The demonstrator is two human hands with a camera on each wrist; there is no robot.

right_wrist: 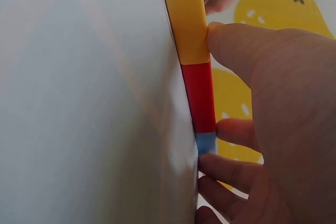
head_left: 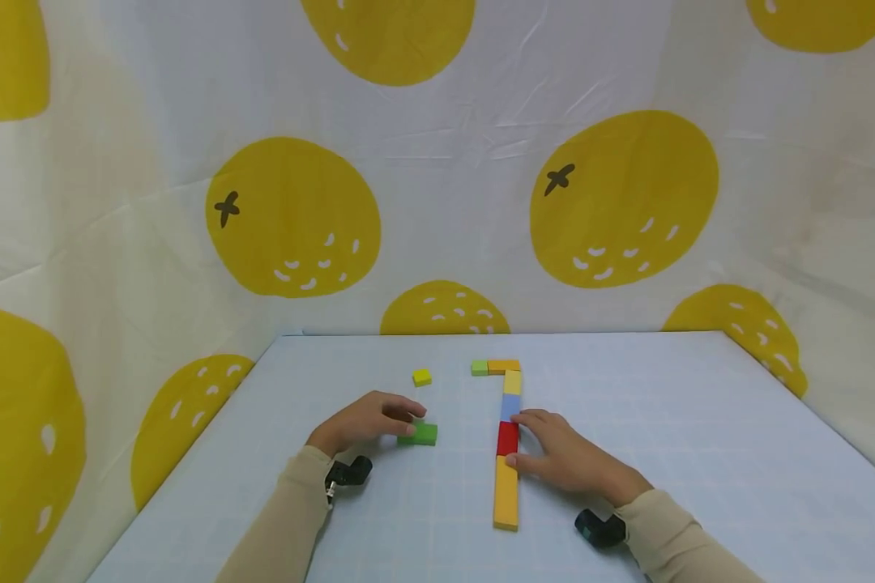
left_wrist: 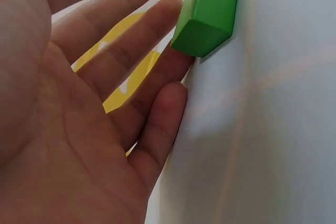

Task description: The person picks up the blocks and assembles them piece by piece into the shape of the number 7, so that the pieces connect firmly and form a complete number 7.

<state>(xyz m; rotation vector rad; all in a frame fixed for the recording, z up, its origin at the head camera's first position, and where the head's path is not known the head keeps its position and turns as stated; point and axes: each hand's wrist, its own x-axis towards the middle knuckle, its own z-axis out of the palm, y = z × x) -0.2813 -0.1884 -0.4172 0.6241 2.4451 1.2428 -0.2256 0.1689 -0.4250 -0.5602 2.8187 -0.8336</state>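
Observation:
My left hand point(head_left: 372, 419) hovers over a green block point(head_left: 426, 436) lying on the table, its fingers loosely bent and its thumb near the block's left part. The left wrist view shows the green block point(left_wrist: 210, 14) beside the fingertips, with no firm grip seen. A line of flat blocks runs away from me: a long orange block point(head_left: 506, 498), then a red block point(head_left: 507, 437), a blue block point(head_left: 510, 407) and a pale yellow block point(head_left: 513, 382). My right hand point(head_left: 572, 453) touches this line, thumb at the orange block's far end and index finger near the red-blue joint.
At the line's far end, an orange block point(head_left: 505, 367) and a light green block point(head_left: 479, 368) turn off to the left. A small yellow block point(head_left: 422, 377) lies alone beyond the left hand. A fruit-patterned curtain point(head_left: 452, 202) surrounds the white table point(head_left: 663, 405).

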